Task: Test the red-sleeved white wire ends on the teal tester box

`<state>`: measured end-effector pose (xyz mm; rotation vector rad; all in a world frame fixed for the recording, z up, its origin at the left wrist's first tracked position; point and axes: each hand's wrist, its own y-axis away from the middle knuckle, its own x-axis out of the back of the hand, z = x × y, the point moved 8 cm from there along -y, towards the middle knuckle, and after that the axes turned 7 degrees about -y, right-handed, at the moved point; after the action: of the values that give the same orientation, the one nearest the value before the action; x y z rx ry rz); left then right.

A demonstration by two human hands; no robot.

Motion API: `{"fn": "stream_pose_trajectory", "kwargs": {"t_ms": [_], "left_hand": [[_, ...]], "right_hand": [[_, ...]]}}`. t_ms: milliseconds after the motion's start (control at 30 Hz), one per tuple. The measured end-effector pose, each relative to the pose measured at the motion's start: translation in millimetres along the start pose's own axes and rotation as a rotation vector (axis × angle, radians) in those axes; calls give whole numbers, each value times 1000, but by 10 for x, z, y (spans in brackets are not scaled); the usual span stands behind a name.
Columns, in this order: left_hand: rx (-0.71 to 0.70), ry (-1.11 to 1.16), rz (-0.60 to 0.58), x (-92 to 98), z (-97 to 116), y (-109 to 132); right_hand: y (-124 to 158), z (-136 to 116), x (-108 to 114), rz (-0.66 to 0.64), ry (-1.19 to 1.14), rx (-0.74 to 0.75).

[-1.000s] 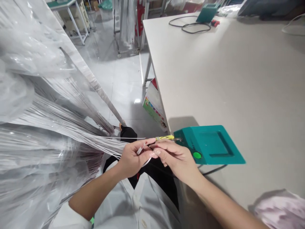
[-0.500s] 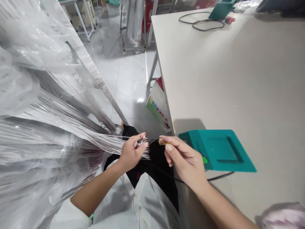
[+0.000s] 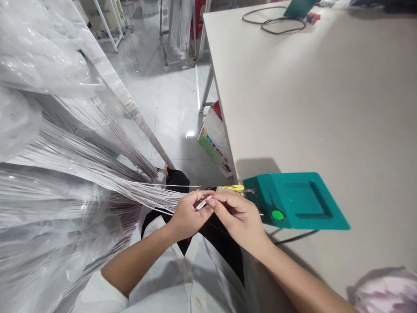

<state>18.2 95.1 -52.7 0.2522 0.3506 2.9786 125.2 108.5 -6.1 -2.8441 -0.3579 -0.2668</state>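
Note:
My left hand [image 3: 192, 214] is closed around white wires [image 3: 153, 191] from a long bundle, and their ends show between its thumb and forefinger. My right hand [image 3: 239, 217] meets it fingertip to fingertip. Its thumb and forefinger pinch the tip of a white wire [image 3: 203, 202]. Just beyond the right hand lies a yellow-handled piece [image 3: 232, 188] with a metal prong pointing at the teal device [image 3: 293, 200]. A round green button [image 3: 278, 215] shows on that device, which rests at the table's near left edge.
Plastic-wrapped wire bundles [image 3: 39, 130] hang along a covered rail [image 3: 130, 108] on the left. To the right spreads the pale table [image 3: 309, 95], with a looped black cable [image 3: 280, 26] at its back. A printed box [image 3: 215, 143] sits beneath its edge.
My right hand has let go of the yellow-handled piece, which now lies by the teal device. It has moved left to the left hand and pinches a wire tip.

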Motion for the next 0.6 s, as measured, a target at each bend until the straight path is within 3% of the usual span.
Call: {"fn": "stream_pose_trajectory", "kwargs": {"t_ms": [267, 400, 600], "left_hand": [[-93, -144, -74, 0, 16, -14], [-102, -176, -30, 34, 16, 10], [-391, -404, -32, 66, 224, 114]], "right_hand": [[-10, -37, -95, -102, -131, 38], [-5, 47, -35, -11, -169, -56], [15, 149, 24, 105, -321, -221]]}}
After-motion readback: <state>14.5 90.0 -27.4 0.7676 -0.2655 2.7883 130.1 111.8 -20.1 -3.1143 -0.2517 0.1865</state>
